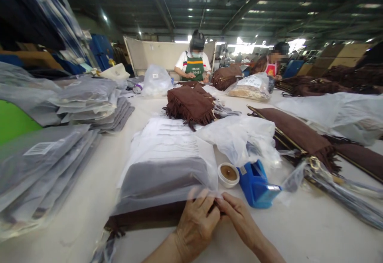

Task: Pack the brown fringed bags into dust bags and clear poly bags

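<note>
A brown fringed bag (146, 216) lies flat at the table's near side, mostly inside a frosted plastic bag (167, 179). Its near strip sticks out of the plastic opening. At the right corner of that opening, my left hand (197, 221) is closed on the plastic edge, fingers bent and partly behind the film. Close beside it, my right hand (241, 219) pinches the same corner, thumb and fingers together. Exactly what lies between the fingertips is partly hidden. Printed white sheets (170, 137) lie just beyond the plastic bag.
A blue tape dispenser (259, 187) and a round white tub (228, 175) stand right of the plastic bag. Stacks of bagged goods (44, 167) fill the left. More brown fringed bags (191, 103) lie ahead and right. Two people (194, 61) work across the table.
</note>
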{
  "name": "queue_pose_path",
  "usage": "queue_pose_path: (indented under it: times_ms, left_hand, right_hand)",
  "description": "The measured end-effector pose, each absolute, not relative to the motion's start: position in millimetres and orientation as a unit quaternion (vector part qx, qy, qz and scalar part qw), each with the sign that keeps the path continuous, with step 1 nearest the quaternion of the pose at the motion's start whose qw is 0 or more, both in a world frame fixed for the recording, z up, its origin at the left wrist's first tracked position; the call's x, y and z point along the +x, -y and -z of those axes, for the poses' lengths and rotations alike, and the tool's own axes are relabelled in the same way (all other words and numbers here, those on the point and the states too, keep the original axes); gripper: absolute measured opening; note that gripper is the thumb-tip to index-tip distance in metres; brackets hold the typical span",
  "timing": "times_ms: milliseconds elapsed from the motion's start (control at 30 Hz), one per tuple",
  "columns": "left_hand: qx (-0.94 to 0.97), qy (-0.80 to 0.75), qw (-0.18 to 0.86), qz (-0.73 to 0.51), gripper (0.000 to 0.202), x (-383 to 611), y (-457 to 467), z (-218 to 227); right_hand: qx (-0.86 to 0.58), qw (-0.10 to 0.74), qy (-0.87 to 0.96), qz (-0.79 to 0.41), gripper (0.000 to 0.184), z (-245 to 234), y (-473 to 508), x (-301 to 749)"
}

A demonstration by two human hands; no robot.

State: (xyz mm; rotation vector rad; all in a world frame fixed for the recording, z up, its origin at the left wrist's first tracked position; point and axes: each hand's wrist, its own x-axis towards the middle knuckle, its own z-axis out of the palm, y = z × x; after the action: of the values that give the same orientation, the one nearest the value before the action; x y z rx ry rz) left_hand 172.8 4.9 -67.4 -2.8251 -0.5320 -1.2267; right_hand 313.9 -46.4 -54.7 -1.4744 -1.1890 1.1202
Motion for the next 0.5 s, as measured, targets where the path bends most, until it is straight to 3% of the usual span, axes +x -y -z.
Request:
queue_pose_path:
  times_ms: [267,500]
  left_hand:
    - [-0.9,0.189,-0.002,0.393,0.012,179,4,76]
    - [-0.871,0.244,-0.018,0.426,0.019,191,12,84]
  right_hand:
    - [-0.607,0.491,0.43,-0.453,0.039,63,53,313]
    - [-0.679,0.511,0.397,-0.347,0.041,80,62,303]
